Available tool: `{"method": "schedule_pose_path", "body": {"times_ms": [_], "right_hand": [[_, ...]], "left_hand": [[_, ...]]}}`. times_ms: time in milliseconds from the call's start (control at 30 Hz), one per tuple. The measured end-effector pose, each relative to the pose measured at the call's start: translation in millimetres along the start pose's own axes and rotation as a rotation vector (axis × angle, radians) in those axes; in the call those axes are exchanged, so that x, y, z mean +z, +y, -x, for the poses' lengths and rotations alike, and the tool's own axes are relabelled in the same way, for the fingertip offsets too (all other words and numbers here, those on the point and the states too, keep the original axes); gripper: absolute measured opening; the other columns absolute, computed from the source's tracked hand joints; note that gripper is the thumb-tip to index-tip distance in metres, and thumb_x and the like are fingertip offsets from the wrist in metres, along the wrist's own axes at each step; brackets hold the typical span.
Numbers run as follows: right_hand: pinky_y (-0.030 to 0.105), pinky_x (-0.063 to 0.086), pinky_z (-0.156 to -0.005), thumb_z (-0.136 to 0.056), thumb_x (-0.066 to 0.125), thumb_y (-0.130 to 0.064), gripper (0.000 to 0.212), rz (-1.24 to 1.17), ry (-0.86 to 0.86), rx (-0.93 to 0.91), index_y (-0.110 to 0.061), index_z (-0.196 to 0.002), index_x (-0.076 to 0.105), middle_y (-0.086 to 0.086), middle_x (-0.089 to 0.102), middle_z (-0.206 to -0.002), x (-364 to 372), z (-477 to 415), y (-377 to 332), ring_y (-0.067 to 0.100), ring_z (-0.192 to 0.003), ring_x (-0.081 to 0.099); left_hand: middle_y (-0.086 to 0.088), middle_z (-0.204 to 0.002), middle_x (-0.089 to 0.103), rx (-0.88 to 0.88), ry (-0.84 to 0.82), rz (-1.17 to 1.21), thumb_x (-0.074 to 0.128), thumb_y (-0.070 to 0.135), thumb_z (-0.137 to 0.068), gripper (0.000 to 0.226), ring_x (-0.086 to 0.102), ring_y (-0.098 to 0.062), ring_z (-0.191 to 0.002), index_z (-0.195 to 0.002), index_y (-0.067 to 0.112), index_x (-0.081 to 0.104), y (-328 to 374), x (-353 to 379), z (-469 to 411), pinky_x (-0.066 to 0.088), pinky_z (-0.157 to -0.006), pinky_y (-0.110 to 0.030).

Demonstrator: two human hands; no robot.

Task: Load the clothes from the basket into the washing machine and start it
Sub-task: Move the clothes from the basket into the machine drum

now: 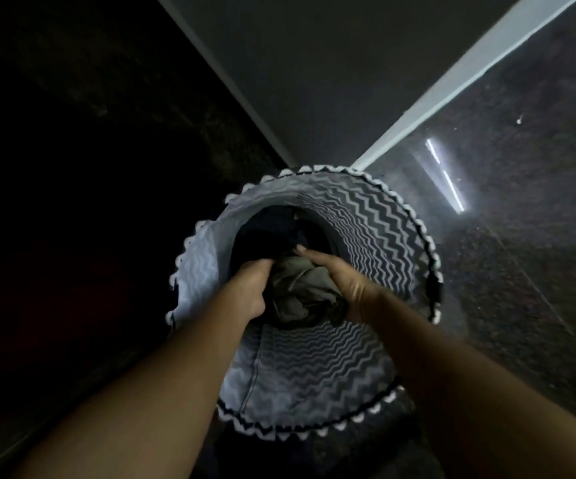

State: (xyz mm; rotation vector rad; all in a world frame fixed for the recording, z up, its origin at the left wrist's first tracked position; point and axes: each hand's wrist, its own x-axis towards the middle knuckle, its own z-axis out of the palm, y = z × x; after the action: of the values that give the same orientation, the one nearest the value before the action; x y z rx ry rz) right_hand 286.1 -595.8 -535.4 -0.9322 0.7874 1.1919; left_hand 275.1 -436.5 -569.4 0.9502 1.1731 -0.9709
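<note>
Hands: left hand (250, 288) and right hand (334, 274) clamped on olive garment (296, 292), deep in basket (314, 368).
Remaining: dark clothes (269, 233) at 12 o'clock.
Progress: early; washing machine unseen, start pending.

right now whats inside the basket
Inside the basket, the left hand and right hand grip a bunched olive garment. Beyond it lie dark clothes. Anything beneath them, and the basket's bottom, is covered.

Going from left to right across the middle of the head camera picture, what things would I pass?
Zigzag laundry basket, its left wall → left hand → olive-green garment → right hand → speckled floor.
</note>
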Motion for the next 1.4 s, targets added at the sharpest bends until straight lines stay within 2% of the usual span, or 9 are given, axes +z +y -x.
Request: {"method": "schedule_pose_path", "body": {"times_ms": [133, 300, 433, 533, 767, 900, 1000, 1233, 1400], "right_hand": [[0.037, 0.061, -0.088, -0.08, 0.08, -0.046, 0.051, 0.071, 0.405, -0.236, -0.004, -0.11, 0.075, 0.011, 0.079, -0.099, 5, 54, -6, 0.026, -0.093, 0.076], [0.034, 0.06, -0.086, -0.078, 0.078, -0.05, 0.055, 0.093, 0.476, -0.369, -0.004, -0.107, 0.075, 0.005, 0.08, -0.096, 32, 141, -8, 0.021, -0.092, 0.076], [0.025, 0.06, -0.067, -0.094, 0.068, -0.038, 0.035, 0.041, 0.445, -0.508, -0.005, -0.091, 0.078, 0.013, 0.079, -0.096, 74, 224, -12, 0.021, -0.085, 0.077], [0.035, 0.058, -0.089, -0.094, 0.064, -0.05, 0.045, -0.007, 0.355, -0.526, -0.008, -0.103, 0.078, 0.011, 0.077, -0.105, 100, 287, -28, 0.025, -0.099, 0.074], [0.04, 0.06, -0.083, -0.085, 0.07, -0.056, 0.048, 0.08, 0.084, -0.65, -0.009, -0.081, 0.078, 0.016, 0.075, -0.089, 171, 419, -70, 0.031, -0.084, 0.073], [0.033, 0.058, -0.066, -0.087, 0.068, -0.055, 0.05, 0.122, -0.03, -0.74, -0.016, -0.055, 0.071, 0.01, 0.07, -0.069, 224, 476, -89, 0.025, -0.064, 0.071], [0.032, 0.058, -0.064, -0.085, 0.069, -0.057, 0.05, 0.193, -0.092, -0.82, -0.017, -0.055, 0.073, 0.009, 0.071, -0.071, 270, 513, -99, 0.023, -0.066, 0.072], [0.029, 0.047, -0.062, -0.083, 0.068, -0.065, 0.053, 0.579, -0.024, -1.222, -0.013, -0.096, 0.063, 0.002, 0.061, -0.08, 341, 572, -113, 0.017, -0.068, 0.058], [0.031, 0.057, -0.091, -0.067, 0.082, -0.065, 0.084, 0.995, 0.021, -1.157, -0.028, -0.137, 0.053, -0.008, 0.064, -0.126, 381, 557, -100, 0.011, -0.112, 0.066]], "left_hand": [[-0.017, -0.114, 0.074, 0.033, -0.157, -0.007, 0.058, 0.042, -0.098, 0.042, 0.072, -0.032, -0.102, -0.116, 0.008, 0.073, 9, 23, 80, 0.06, -0.086, -0.043], [-0.013, -0.115, 0.074, 0.179, -0.252, -0.018, 0.066, 0.048, -0.091, 0.048, 0.072, -0.027, -0.104, -0.116, 0.008, 0.074, 25, 51, 205, 0.06, -0.082, -0.035], [-0.017, -0.12, 0.071, 0.363, -0.303, -0.112, 0.065, 0.024, -0.095, 0.038, 0.072, -0.025, -0.1, -0.126, 0.001, 0.067, 28, 58, 308, 0.058, -0.088, -0.034], [-0.013, -0.109, 0.072, 0.526, -0.266, -0.208, 0.062, 0.005, -0.093, 0.031, 0.068, -0.022, -0.094, -0.124, 0.003, 0.066, 30, 53, 373, 0.055, -0.086, -0.033], [-0.008, -0.103, 0.069, 0.756, -0.098, -0.519, 0.04, -0.021, -0.081, 0.05, 0.068, -0.02, -0.086, -0.11, 0.013, 0.063, 29, 41, 499, 0.059, -0.065, -0.031], [-0.001, -0.135, 0.06, 0.955, -0.217, -0.816, 0.072, -0.007, -0.073, 0.089, 0.063, -0.019, -0.12, -0.148, 0.031, 0.041, 24, 39, 556, 0.053, -0.1, -0.042], [0.002, -0.132, 0.066, 1.084, -0.201, -0.766, 0.084, 0.012, -0.079, 0.076, 0.065, -0.01, -0.116, -0.145, 0.029, 0.048, 22, 44, 597, 0.056, -0.094, -0.03], [-0.007, -0.116, 0.073, 1.237, -0.197, -0.313, 0.066, 0.021, -0.094, 0.028, 0.068, -0.026, -0.106, -0.122, 0.021, 0.065, 51, -3, 692, 0.056, -0.094, -0.051], [-0.008, -0.107, 0.075, 1.336, -0.207, -0.088, 0.073, 0.035, -0.088, 0.024, 0.07, -0.026, -0.103, -0.106, 0.02, 0.073, 77, -57, 749, 0.056, -0.093, -0.05]]}}
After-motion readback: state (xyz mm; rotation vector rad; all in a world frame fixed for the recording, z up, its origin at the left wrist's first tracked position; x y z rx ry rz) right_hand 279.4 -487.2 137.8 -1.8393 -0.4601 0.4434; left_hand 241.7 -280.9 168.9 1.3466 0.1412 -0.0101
